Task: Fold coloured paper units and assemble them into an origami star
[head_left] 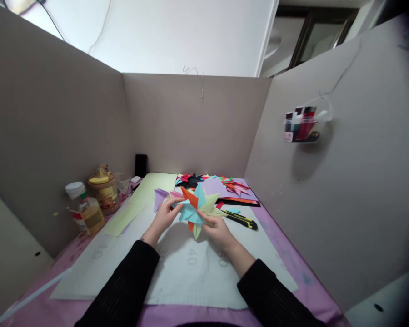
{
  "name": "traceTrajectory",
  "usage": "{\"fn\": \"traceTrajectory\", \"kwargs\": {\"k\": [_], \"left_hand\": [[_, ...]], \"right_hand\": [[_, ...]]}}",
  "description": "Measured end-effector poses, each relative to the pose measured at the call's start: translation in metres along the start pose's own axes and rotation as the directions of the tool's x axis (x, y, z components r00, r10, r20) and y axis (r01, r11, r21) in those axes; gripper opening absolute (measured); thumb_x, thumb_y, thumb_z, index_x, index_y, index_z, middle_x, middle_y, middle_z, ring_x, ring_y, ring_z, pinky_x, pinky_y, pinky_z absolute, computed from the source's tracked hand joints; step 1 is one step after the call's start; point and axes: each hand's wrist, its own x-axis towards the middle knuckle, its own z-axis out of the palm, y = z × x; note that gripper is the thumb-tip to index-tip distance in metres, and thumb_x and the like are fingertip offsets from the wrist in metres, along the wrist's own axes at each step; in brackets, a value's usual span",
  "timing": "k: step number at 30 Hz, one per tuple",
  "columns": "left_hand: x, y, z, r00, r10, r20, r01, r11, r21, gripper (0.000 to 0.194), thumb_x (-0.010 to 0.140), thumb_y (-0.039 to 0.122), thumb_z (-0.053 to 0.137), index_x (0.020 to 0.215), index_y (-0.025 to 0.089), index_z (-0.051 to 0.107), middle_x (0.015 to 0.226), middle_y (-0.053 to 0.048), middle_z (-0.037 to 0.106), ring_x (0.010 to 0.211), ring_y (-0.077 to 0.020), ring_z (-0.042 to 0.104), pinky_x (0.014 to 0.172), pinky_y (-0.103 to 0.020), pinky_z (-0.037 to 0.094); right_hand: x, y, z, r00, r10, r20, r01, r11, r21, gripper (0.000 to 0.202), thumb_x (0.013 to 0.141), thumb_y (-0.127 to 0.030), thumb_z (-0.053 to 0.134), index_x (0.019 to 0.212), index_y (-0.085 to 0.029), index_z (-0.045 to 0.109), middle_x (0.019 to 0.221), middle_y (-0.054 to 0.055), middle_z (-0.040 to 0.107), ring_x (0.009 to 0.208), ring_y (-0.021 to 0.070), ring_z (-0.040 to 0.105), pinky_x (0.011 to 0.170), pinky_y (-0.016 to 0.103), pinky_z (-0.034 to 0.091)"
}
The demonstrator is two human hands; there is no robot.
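Note:
Between my hands, raised a little over the white paper sheet (187, 286), is a folded paper star (191, 211) with light blue, orange and pale green points. My left hand (167, 214) pinches a light blue point at its left side. On the right, my right hand (216, 227) grips the star near its middle, thumb or finger lying on the front. Just right of that hand lies a yellow-and-black utility knife (241, 220). Behind the left hand are folded purple paper (160, 198) and pink paper (176, 194).
Folded paper pieces (191, 180) in many colours are heaped at the back, beside a lilac paper stack (212, 187). At left stand a bottle of amber liquid (90, 213), a brown jar (104, 193) and a black phone (141, 165). Grey partitions (194, 122) enclose three sides.

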Motion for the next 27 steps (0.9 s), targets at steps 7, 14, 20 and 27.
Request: {"fn": "traceTrajectory", "kwargs": {"k": [7,14,20,27], "left_hand": [[-0.001,0.013,-0.006,0.995,0.095,0.016,-0.096,0.979,0.181,0.021,0.085,0.032,0.056,0.097,0.018,0.067,0.095,-0.008,0.068,0.084,-0.0188,0.062,0.062,-0.026,0.047],[-0.001,0.012,-0.011,0.97,0.23,0.083,-0.245,0.915,0.32,0.02,0.089,0.03,0.05,0.094,0.018,0.066,0.088,-0.007,0.068,0.08,-0.0182,0.061,0.069,-0.029,0.048],[-0.002,0.008,-0.014,0.963,0.18,0.201,-0.243,0.902,0.357,0.029,0.092,0.031,0.04,0.088,0.016,0.065,0.083,-0.007,0.066,0.075,-0.0184,0.059,0.069,-0.029,0.047],[-0.005,0.004,-0.016,0.973,0.107,0.206,-0.172,0.928,0.331,0.029,0.093,0.034,0.04,0.095,0.017,0.063,0.085,-0.006,0.067,0.072,-0.0168,0.059,0.067,-0.027,0.046]], "right_hand": [[-0.001,0.002,0.001,0.998,-0.044,0.037,0.045,0.998,-0.041,0.051,0.072,-0.008,0.055,0.121,-0.022,0.06,0.123,0.004,0.061,0.116,0.0263,0.058,0.105,0.048,0.038],[-0.002,-0.001,0.001,0.991,-0.11,0.076,0.117,0.988,-0.102,0.051,0.074,-0.007,0.053,0.121,-0.025,0.061,0.123,0.002,0.062,0.116,0.0258,0.058,0.105,0.048,0.038],[-0.004,0.001,0.0,0.989,-0.116,0.09,0.129,0.981,-0.147,0.048,0.075,-0.009,0.054,0.12,-0.024,0.061,0.123,0.002,0.062,0.116,0.0251,0.059,0.105,0.048,0.039],[-0.003,0.0,0.0,0.994,-0.08,0.078,0.091,0.985,-0.145,0.052,0.071,-0.007,0.05,0.12,-0.022,0.061,0.121,0.003,0.063,0.114,0.0251,0.059,0.103,0.047,0.041]]}}
